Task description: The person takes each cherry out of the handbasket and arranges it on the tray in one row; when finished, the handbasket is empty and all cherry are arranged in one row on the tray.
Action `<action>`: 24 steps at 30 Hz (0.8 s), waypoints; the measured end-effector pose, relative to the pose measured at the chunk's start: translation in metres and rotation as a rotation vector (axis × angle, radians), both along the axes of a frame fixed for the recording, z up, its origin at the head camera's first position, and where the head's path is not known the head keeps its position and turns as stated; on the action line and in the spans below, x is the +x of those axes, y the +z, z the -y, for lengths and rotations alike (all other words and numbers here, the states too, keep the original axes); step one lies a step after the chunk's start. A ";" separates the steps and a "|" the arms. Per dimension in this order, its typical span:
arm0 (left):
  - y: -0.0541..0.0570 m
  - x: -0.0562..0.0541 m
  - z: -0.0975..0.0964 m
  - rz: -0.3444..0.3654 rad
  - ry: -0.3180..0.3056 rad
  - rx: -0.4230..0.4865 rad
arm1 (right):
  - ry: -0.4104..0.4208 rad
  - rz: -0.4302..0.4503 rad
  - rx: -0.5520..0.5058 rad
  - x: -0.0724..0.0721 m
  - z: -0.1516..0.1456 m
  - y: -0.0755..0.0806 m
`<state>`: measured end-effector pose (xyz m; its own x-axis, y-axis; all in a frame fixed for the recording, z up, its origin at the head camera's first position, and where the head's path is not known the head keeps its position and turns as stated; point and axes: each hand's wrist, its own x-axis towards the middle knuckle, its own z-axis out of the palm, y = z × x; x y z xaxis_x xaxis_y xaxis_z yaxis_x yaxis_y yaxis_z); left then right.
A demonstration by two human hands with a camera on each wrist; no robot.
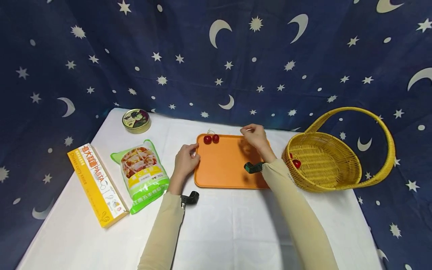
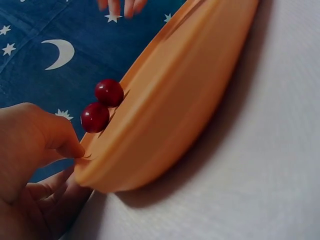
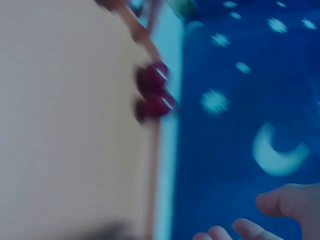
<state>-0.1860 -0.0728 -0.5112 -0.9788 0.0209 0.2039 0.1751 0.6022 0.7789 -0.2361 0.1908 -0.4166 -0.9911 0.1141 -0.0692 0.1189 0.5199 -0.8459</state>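
An orange tray [image 1: 229, 165] lies on the white table, with a pair of red cherries [image 1: 211, 139] joined by thin stems in its far left corner. My left hand [image 1: 185, 159] pinches the tray's left rim near those cherries; the left wrist view shows the fingers [image 2: 70, 140] at the rim. Over the tray's far right part hovers my right hand [image 1: 255, 137], its fingers loosely bent with nothing between them. In the right wrist view the cherries [image 3: 154, 92] are blurred, apart from the right hand [image 3: 285, 212].
Right of the tray stands a yellow wicker basket [image 1: 351, 165] with a tall handle and red cherries [image 1: 296, 163] inside. On the left are a pasta box [image 1: 98, 185], a green and clear food bag [image 1: 143, 174] and a round tin [image 1: 136, 121]. A dark blue starry curtain [image 1: 189, 45] hangs behind.
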 end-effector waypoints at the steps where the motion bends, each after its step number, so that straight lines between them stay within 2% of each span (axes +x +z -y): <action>1: 0.000 0.000 0.000 -0.002 -0.001 0.008 | 0.003 -0.005 -0.006 0.003 -0.011 0.007; 6: 0.000 0.000 0.001 -0.009 -0.012 0.044 | -0.017 -0.021 -0.026 0.021 -0.079 0.038; 11: -0.001 -0.001 0.002 -0.006 -0.015 0.044 | -0.072 0.037 -0.016 0.038 -0.139 0.050; 15: -0.001 -0.001 0.003 -0.011 -0.017 0.049 | -0.048 0.142 0.035 0.047 -0.175 0.045; 21: 0.000 -0.001 0.003 -0.003 -0.026 0.056 | 0.127 0.379 0.081 0.057 -0.209 0.030; 24: -0.001 -0.002 0.002 0.006 -0.028 0.060 | 0.160 0.482 0.042 0.059 -0.214 0.022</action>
<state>-0.1876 -0.0748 -0.5120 -0.9792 0.0363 0.1994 0.1862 0.5494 0.8145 -0.1770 0.4048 -0.3942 -0.8528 -0.0246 -0.5216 0.4065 0.5957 -0.6927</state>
